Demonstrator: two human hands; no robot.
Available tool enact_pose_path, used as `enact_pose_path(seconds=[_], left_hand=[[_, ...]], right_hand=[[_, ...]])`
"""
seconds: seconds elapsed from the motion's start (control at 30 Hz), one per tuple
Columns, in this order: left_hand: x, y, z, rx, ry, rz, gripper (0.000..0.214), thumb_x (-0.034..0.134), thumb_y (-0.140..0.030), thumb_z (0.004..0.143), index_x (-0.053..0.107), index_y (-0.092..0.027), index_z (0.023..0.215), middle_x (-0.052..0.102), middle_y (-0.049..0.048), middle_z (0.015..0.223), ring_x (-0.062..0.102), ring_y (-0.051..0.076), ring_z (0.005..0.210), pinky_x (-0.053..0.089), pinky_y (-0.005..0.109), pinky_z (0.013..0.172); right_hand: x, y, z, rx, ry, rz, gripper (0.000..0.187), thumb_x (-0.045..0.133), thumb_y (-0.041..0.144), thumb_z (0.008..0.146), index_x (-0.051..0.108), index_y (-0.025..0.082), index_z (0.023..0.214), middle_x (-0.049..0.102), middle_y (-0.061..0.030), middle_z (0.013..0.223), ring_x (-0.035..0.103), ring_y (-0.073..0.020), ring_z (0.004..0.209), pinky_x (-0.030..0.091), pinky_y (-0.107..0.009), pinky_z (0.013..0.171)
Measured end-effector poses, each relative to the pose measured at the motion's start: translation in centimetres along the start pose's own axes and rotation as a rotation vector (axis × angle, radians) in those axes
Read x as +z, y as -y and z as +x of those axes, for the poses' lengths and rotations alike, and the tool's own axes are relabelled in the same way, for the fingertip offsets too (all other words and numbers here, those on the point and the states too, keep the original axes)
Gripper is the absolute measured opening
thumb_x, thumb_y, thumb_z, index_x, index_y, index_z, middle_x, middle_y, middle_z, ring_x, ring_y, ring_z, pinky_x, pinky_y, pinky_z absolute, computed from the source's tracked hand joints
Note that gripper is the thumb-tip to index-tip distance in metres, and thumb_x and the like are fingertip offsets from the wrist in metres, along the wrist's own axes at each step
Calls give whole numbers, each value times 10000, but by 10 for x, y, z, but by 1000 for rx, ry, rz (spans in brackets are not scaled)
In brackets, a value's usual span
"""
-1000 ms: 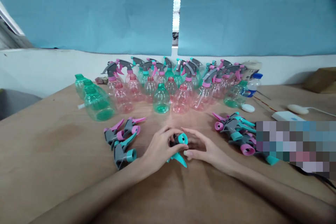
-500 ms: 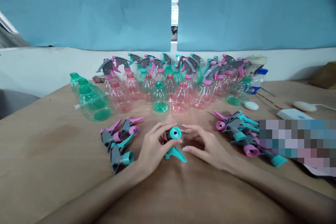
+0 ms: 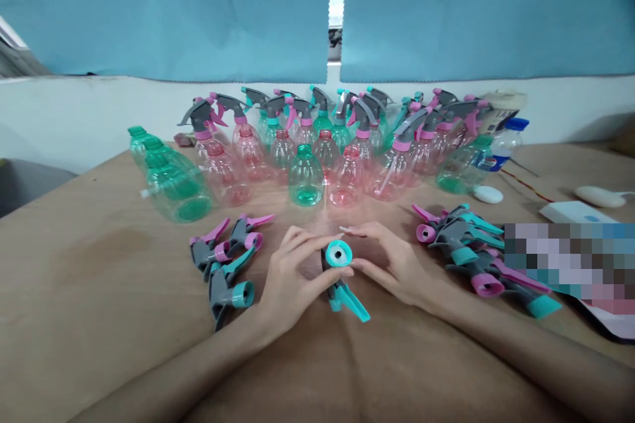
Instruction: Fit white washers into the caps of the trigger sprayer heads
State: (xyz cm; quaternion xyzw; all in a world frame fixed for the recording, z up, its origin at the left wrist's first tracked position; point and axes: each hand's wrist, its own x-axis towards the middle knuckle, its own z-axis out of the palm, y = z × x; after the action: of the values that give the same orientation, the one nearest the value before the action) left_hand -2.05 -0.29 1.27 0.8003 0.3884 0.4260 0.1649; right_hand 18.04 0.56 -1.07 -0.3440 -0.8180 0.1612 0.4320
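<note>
In front of me my left hand (image 3: 294,271) pinches a trigger spray head (image 3: 351,302) with a grey body, a turquoise lever and a turquoise collar. The collar's opening faces me and shows a pale insert with a dark hole. My right hand (image 3: 397,271) curves round the collar from the right, thumb and forefinger at its edge. Part of the grey body is hidden by my left fingers. Beyond my hands stand a green-tinted bottle (image 3: 306,178) and a pink-tinted bottle (image 3: 346,178), both without spray heads.
Loose spray heads lie at left (image 3: 233,294) and right (image 3: 464,238). Several bottles with spray heads (image 3: 364,135) stand behind. Green bottles (image 3: 173,178) are at far left. A blue-capped bottle (image 3: 508,142), white disc (image 3: 488,194) and white box (image 3: 575,213) sit right.
The spray head has moved slightly right, its collar turned more squarely towards me. My right thumb and forefinger have closed in from beside it to the collar. The view has shifted a little.
</note>
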Motion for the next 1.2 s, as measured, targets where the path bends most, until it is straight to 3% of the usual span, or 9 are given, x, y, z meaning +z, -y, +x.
enact_pose_path(seconds=[0.13, 0.3, 0.43, 0.6, 0.87, 1.07, 1.2], left_hand=[[1, 3, -1, 85, -76, 63, 331, 756, -302, 729, 664, -217, 1035, 657, 20, 845, 507, 197, 836, 458, 337, 748], [0, 9, -3, 116, -169, 179, 341, 725, -300, 765, 636, -264, 1092, 586, 51, 1102, 521, 223, 996, 444, 407, 876], [-1, 10, -4, 133, -144, 222, 316, 683, -294, 805, 618, -275, 1114, 493, 68, 1270, 470, 257, 1146, 404, 468, 959], [-1, 7, -4, 162, -104, 257, 280, 637, -300, 840, 613, -281, 1118, 441, 74, 1342, 447, 272, 1183, 387, 495, 974], [5, 3, -6, 144, -86, 236, 270, 652, -259, 828, 627, -255, 1097, 432, 80, 1251, 422, 256, 1162, 398, 451, 959], [5, 5, -6, 176, -128, 233, 295, 639, -293, 839, 621, -271, 1133, 416, 12, 862, 451, 163, 817, 459, 284, 680], [7, 6, -7, 186, -70, 179, 319, 610, -275, 863, 591, -261, 1181, 402, -5, 811, 436, 135, 716, 447, 251, 608]], right_hand=[[-2, 1, -3, -101, -6, 39, 349, 492, 163, 866, 490, 172, 1214, 606, -111, 1141, 567, -218, 1089, 489, -411, 910], [0, -3, -5, -228, -33, 16, 506, 564, 231, 837, 400, 194, 1314, 545, -129, 1255, 505, -257, 1180, 441, -484, 968], [1, -5, -5, -327, -9, -78, 535, 596, 373, 842, 413, 200, 1313, 473, -158, 1328, 449, -293, 1244, 414, -515, 988], [1, -3, -5, -356, 12, -213, 548, 615, 458, 817, 469, 174, 1263, 408, -191, 1367, 401, -325, 1276, 382, -532, 1005], [3, 3, -5, -371, -84, -323, 502, 611, 492, 806, 525, 179, 1189, 492, -175, 1268, 481, -316, 1174, 435, -515, 926], [5, 5, -6, -396, -121, -368, 521, 632, 463, 794, 526, 130, 1181, 531, -183, 1211, 492, -310, 1141, 444, -490, 915], [7, 6, -8, -394, -139, -375, 544, 660, 455, 771, 528, 115, 1174, 539, -194, 1207, 498, -319, 1135, 438, -493, 925]])
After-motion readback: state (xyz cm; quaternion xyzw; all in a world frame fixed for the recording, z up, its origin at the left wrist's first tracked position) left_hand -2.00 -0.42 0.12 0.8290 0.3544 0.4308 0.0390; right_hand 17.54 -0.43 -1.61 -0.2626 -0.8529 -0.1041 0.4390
